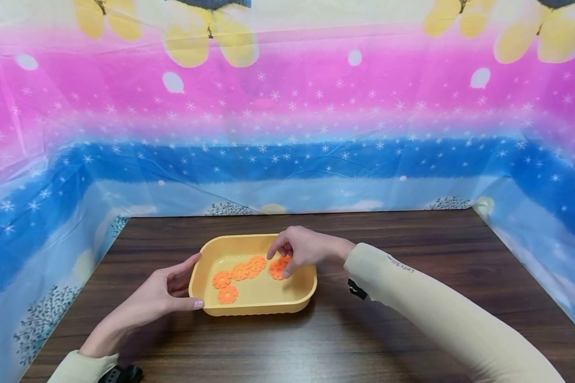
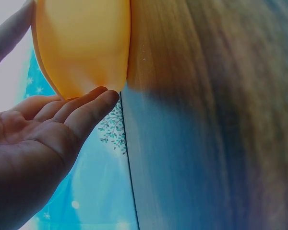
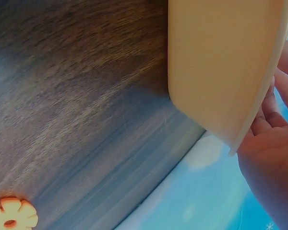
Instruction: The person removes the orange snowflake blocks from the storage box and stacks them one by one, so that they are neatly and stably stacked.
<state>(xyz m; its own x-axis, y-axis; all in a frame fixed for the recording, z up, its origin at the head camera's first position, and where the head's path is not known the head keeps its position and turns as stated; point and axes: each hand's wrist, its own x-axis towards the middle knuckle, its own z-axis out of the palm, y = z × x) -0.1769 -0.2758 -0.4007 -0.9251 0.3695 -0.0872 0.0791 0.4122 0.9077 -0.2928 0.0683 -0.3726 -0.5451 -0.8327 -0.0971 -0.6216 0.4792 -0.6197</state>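
Note:
A shallow yellow plastic tray (image 1: 206,266) sits on the wooden table, with several orange flower-shaped discs (image 1: 227,294) lying in it. At its left end, my left hand (image 1: 155,292) grips the tray, thumb at the near corner and fingers along the far side. The left wrist view shows the fingers (image 2: 93,103) against the tray's wall. My right hand (image 1: 304,247) reaches over the far right rim, index finger and thumb apart, with the thumb tip overlapping an orange disc (image 1: 278,270). In the right wrist view the tray's wall (image 3: 216,62) hides part of the fingers.
Another orange flower-shaped disc (image 3: 12,214) lies on the table in the right wrist view, outside the tray. A printed cloth (image 1: 287,159) with snowflakes and balloons hangs round the back and sides of the dark wooden table (image 1: 364,340).

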